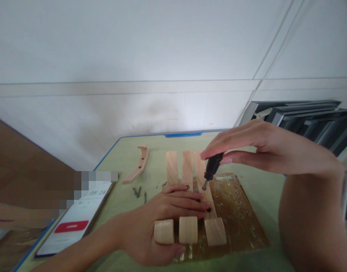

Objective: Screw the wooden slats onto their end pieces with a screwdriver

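Three pale wooden slats (pixel 187 168) lie side by side on a brown pegboard (pixel 238 211), their rounded ends toward me. My left hand (pixel 162 219) lies flat across the slats with fingers stretched out, pressing them down. My right hand (pixel 247 147) pinches a small black screwdriver (pixel 211 168), its tip standing on a screw hole in the rightmost slat. A second hole shows in the middle slat.
A curved wooden piece (pixel 139 164) and several dark screws (pixel 139 192) lie on the green table (pixel 125 151) to the left. A phone (pixel 77 219) with a red button rests at the left edge. Stacked dark frames (pixel 304 113) stand at the right by the white wall.
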Demonstrator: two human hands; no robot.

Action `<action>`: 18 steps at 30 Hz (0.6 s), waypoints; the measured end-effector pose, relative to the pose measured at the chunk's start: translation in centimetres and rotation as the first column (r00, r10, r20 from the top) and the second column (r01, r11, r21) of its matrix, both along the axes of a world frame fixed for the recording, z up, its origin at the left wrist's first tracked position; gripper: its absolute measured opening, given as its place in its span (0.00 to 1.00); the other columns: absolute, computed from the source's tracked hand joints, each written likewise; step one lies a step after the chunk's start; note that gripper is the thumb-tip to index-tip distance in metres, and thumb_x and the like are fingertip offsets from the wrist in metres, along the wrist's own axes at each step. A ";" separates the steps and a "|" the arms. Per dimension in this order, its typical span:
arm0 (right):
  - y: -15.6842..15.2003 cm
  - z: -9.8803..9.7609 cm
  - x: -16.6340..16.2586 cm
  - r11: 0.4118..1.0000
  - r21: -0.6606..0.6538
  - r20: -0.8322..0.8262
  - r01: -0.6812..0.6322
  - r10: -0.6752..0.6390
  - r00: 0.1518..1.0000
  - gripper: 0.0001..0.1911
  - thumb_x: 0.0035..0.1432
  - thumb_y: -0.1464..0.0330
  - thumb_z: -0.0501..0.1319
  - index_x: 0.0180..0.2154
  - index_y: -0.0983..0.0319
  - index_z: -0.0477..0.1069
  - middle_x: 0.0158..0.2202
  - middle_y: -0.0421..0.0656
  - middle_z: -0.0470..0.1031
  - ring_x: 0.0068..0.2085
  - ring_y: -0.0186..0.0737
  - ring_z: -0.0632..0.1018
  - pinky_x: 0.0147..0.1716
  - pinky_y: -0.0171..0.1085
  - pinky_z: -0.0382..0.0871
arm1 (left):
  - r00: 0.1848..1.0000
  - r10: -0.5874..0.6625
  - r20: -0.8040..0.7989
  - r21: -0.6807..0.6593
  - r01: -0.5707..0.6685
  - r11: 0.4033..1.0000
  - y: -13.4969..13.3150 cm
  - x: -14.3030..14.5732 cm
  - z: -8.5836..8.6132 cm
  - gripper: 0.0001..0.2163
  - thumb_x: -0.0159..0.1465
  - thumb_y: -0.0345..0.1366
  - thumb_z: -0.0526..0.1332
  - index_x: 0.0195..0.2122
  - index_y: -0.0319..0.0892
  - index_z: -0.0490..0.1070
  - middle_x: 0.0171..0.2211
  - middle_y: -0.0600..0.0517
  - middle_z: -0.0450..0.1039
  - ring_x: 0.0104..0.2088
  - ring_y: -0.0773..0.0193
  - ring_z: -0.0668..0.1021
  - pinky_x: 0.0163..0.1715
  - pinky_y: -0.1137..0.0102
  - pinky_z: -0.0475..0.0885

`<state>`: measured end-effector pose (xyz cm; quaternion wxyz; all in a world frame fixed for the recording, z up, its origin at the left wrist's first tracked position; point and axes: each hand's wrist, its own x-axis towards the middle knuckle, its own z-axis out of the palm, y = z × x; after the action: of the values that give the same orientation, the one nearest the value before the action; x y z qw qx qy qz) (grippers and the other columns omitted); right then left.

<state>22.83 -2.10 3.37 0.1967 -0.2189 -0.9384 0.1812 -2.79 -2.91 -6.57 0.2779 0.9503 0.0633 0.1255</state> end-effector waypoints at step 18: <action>0.2 0.0 -0.5 1.000 0.006 -0.005 0.012 -0.012 1.000 0.12 0.61 0.69 0.54 0.42 0.67 0.70 0.39 0.44 0.76 0.39 0.30 0.75 0.37 0.29 0.66 | 1.000 0.007 0.017 0.028 -0.007 1.000 -0.2 0.2 -0.1 0.29 0.55 0.36 0.58 0.58 0.47 0.52 0.57 0.53 0.63 0.59 0.61 0.64 0.61 0.65 0.49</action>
<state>22.35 -1.91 3.36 0.2006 -0.2234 -0.9371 0.1778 -2.63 -3.13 -6.64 0.2647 0.9527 0.0624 0.1355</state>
